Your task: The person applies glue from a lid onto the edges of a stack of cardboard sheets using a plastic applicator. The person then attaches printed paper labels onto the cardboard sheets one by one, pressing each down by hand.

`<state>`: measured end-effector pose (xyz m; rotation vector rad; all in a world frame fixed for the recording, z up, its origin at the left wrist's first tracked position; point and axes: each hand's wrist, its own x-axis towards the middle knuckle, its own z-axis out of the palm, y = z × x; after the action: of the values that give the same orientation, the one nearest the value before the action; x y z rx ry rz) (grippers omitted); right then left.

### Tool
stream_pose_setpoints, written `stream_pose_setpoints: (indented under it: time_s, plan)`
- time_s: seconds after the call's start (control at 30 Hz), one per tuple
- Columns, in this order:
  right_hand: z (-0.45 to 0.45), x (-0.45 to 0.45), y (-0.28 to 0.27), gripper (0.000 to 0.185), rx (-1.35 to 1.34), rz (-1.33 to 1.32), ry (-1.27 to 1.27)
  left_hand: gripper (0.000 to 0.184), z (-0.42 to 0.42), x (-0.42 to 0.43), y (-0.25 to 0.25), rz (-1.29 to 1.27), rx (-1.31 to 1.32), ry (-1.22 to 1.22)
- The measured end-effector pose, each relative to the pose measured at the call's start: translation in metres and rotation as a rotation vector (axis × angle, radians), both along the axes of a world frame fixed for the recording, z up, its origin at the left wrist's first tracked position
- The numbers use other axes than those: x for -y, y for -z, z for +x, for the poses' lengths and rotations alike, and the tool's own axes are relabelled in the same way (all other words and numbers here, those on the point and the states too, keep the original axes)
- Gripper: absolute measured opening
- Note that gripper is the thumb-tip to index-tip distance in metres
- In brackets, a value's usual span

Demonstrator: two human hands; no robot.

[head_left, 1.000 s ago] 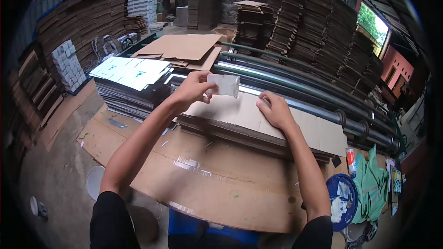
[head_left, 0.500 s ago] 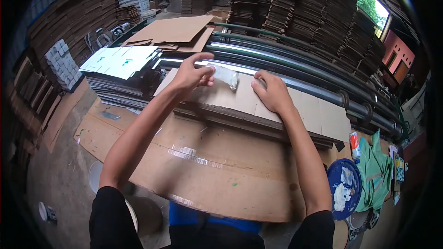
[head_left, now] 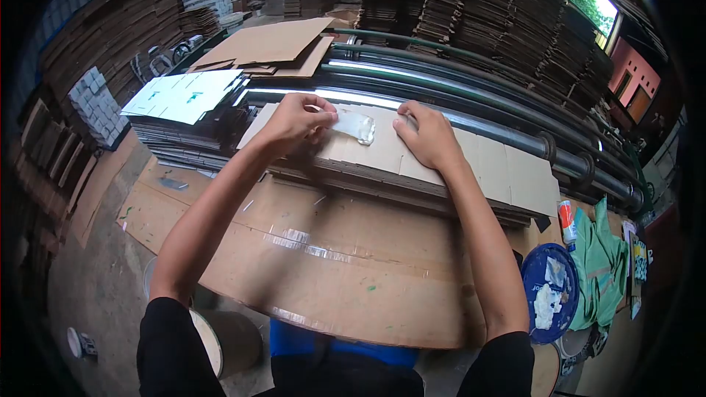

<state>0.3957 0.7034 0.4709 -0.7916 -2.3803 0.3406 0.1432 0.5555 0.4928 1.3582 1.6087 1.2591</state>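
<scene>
My left hand (head_left: 300,119) pinches a thin, pale scraper (head_left: 354,125) between thumb and fingers. White paste clings to its right edge, close to the top sheet of a cardboard stack (head_left: 485,162). Whether the scraper touches the sheet, I cannot tell. On the same stack, right of the scraper, rests my right hand (head_left: 430,136). Its fingers are bent, with thumb and index finger apart and nothing visible between them. The top sheet shows slits and crease lines across its length.
Metal rollers (head_left: 471,129) run behind the stack. White printed sheets (head_left: 184,95) lie on a pile at left, near loose brown cardboard (head_left: 265,40). At right are a blue lid (head_left: 540,323) with white paste, a green sack (head_left: 599,265) and a red-and-white tube (head_left: 566,222).
My left hand and the scraper have come down slightly toward the cardboard, and the left fingers have closed more on the scraper. My right hand remains on the stack. The view has shifted slightly.
</scene>
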Motion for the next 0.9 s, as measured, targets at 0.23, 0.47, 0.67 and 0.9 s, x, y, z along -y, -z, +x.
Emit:
stream_pose_setpoints:
  time_s: [0.23, 0.47, 0.67, 0.9]
  plan:
    - [0.001, 0.003, -0.003, 0.036, 0.013, -0.016, 0.011, 0.018, -0.019, 0.002, 0.004, -0.054, -0.025, -0.031]
    - [0.0, 0.001, -0.001, 0.036, -0.001, 0.001, -0.008, 0.011, -0.035, 0.016, 0.003, -0.112, -0.056, -0.103]
    - [0.0, 0.002, -0.002, 0.037, -0.004, 0.001, -0.008, 0.013, -0.054, 0.024, 0.001, -0.162, -0.112, -0.114]
    - [0.0, 0.005, -0.004, 0.036, 0.027, -0.014, 0.022, 0.013, -0.071, 0.029, 0.01, -0.153, -0.258, -0.175]
